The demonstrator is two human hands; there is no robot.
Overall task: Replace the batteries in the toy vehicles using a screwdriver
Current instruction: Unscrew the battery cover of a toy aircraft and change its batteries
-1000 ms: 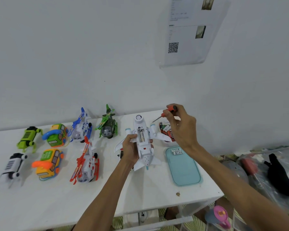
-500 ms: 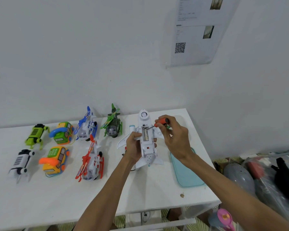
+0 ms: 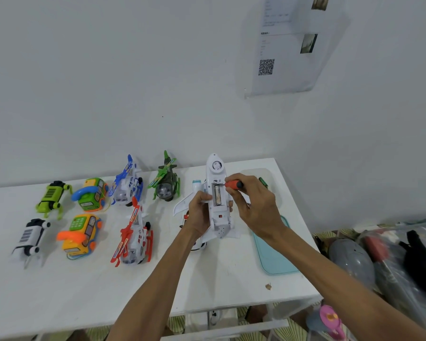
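We count eight toy vehicles on the white worktop (image 3: 84,291); seven stand in two rows at the left, well apart from both hands. There are three helicopters, the blue helicopter (image 3: 127,185), the green helicopter (image 3: 165,184) and the red helicopter (image 3: 134,236); two robot dogs, the green dog (image 3: 51,198) and the white dog (image 3: 30,236); and two phone-topped buses, the green bus (image 3: 91,194) and the yellow bus (image 3: 80,236). The eighth, the white aeroplane (image 3: 221,227), is held belly up with its nose toward the wall; the left hand (image 3: 198,212) grips its fuselage from the left, fingers curled round it. Its battery bay is uncovered, and we see one battery (image 3: 217,196) inside. The right hand (image 3: 256,205) pinches the one screwdriver (image 3: 233,185) by its orange handle, shaft aimed at the bay's upper end; whether the tip touches we cannot tell. One teal tray (image 3: 273,254) lies just right of the aeroplane, partly under the right forearm; a small green item behind the right hand may be a loose battery.
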